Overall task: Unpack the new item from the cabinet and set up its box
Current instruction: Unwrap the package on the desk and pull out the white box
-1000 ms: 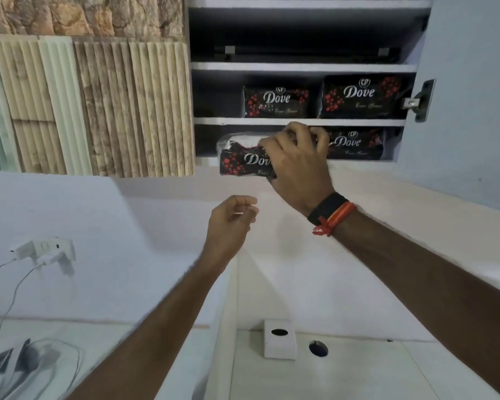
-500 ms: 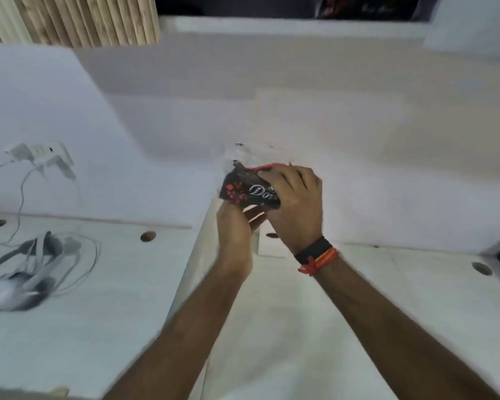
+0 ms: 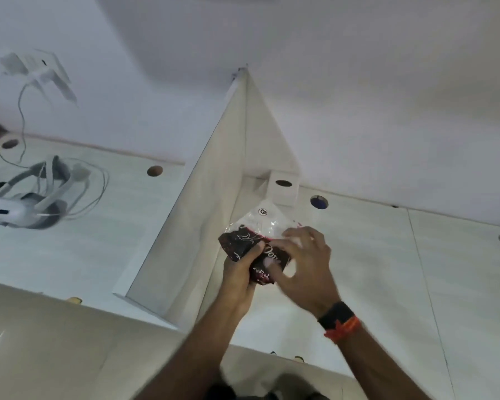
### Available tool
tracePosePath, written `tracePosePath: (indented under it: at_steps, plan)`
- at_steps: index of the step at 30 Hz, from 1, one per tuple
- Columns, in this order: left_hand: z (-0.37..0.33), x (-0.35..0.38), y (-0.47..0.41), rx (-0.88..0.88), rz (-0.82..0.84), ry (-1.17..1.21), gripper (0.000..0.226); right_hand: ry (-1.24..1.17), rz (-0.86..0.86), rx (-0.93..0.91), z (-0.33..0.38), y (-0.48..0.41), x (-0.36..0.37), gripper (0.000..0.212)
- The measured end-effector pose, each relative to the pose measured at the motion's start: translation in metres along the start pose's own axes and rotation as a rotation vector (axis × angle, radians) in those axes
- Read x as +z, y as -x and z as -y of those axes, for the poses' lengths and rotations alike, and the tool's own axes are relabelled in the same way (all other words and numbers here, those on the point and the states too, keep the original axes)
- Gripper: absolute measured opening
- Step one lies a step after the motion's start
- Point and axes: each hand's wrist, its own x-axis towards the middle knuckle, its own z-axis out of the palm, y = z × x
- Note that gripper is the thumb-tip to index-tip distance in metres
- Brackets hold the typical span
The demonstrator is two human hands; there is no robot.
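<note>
We hold the packet [image 3: 238,241] above the worktop [image 3: 387,269]. The left hand [image 3: 238,274] grips its dark end. The right hand [image 3: 306,261] spreads blurred fingers [image 3: 302,234] over the clear wrap [image 3: 267,222], and we cannot tell whether they pinch it. We judge unwrapping begun; next, pinch and tear the wrap.

One wide-angle head-worn view looks forward and steeply down from close above the fingers [image 3: 300,235], with the desk [image 3: 387,269] spreading under and beyond them and the wall [image 3: 358,96] farther past.

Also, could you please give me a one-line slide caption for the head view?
The left hand and right hand hold a wrapped Dove pack over a white desk, beside its divider.
</note>
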Motion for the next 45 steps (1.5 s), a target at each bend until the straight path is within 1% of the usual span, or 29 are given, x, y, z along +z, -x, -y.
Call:
tracePosePath:
  at_steps: [2,3,4,5,6,7,8,10,11,13,15,17,19,21,24,27,30,33,35,37,39,41,43,45]
  plan:
    - [0.007,-0.013,-0.005,-0.053,-0.019,0.055,0.049,-0.127,-0.073,0.096,-0.025,-0.011,-0.004,0.025]
    - [0.009,-0.017,-0.007,-0.074,-0.017,0.063,0.050,-0.224,-0.094,0.205,-0.034,-0.018,-0.009,0.021]
    - [0.009,-0.022,-0.009,-0.090,-0.007,0.058,0.052,-0.356,-0.083,0.339,-0.040,-0.026,-0.014,0.021]
    - [0.009,-0.026,-0.011,-0.103,0.002,0.048,0.053,-0.474,-0.039,0.448,-0.044,-0.032,-0.019,0.027]
    - [0.008,-0.030,-0.014,-0.112,0.011,0.035,0.053,-0.574,0.024,0.514,-0.048,-0.037,-0.023,0.032]
    - [0.007,-0.033,-0.017,-0.119,0.025,0.021,0.051,-0.632,0.101,0.539,-0.050,-0.040,-0.028,0.033]
    - [0.006,-0.034,-0.020,-0.123,0.042,0.006,0.047,-0.674,0.178,0.558,-0.050,-0.041,-0.031,0.029]
    - [0.005,-0.035,-0.024,-0.123,0.058,-0.032,0.033,-0.719,0.300,0.595,-0.051,-0.041,-0.035,0.018]
    - [0.004,-0.036,-0.026,-0.126,0.054,-0.052,0.028,-0.726,0.341,0.617,-0.053,-0.040,-0.034,0.018]
    - [0.003,-0.036,-0.031,-0.140,0.060,-0.090,0.031,-0.691,0.408,0.679,-0.057,-0.038,-0.027,0.026]
    - [0.003,-0.038,-0.036,-0.143,0.078,-0.123,0.039,-0.625,0.459,0.701,-0.061,-0.038,-0.019,0.030]
    - [0.004,-0.040,-0.042,-0.143,0.116,-0.148,0.045,-0.597,0.514,0.663,-0.060,-0.037,-0.014,0.025]
    - [0.006,-0.040,-0.047,-0.150,0.155,-0.169,0.047,-0.631,0.541,0.621,-0.058,-0.037,-0.009,0.025]
    - [0.009,-0.039,-0.049,-0.161,0.185,-0.177,0.047,-0.693,0.540,0.623,-0.060,-0.036,-0.005,0.031]
    - [0.013,-0.038,-0.054,-0.182,0.188,-0.171,0.047,-0.687,0.517,0.647,-0.071,-0.036,0.004,0.037]
    - [0.015,-0.035,-0.063,-0.191,0.130,-0.186,0.046,-0.783,0.450,0.709,-0.084,-0.035,0.010,0.031]
    - [0.018,-0.037,-0.079,-0.179,0.028,-0.194,0.032,-0.940,0.334,0.802,-0.099,-0.032,0.007,0.030]
    - [0.022,-0.044,-0.094,-0.149,-0.053,-0.225,0.021,-0.981,0.179,0.915,-0.123,-0.030,0.002,0.020]
    - [0.028,-0.050,-0.103,-0.136,-0.111,-0.252,0.019,-1.021,0.050,0.995,-0.144,-0.026,-0.003,0.018]
    - [0.036,-0.056,-0.111,-0.130,-0.162,-0.288,0.019,-1.163,-0.051,1.058,-0.163,-0.021,-0.008,0.019]
    - [0.048,-0.062,-0.118,-0.126,-0.195,-0.384,0.023,-1.321,-0.111,1.108,-0.179,-0.016,-0.008,0.016]
    - [0.062,-0.067,-0.123,-0.137,-0.197,-0.497,0.026,-1.380,-0.091,1.148,-0.183,-0.014,-0.002,0.018]
    - [0.076,-0.070,-0.126,-0.164,-0.191,-0.565,0.024,-1.346,0.001,1.185,-0.181,-0.014,0.013,0.021]
    - [0.090,-0.071,-0.130,-0.207,-0.193,-0.608,0.025,-1.318,0.104,1.216,-0.175,-0.013,0.033,0.019]
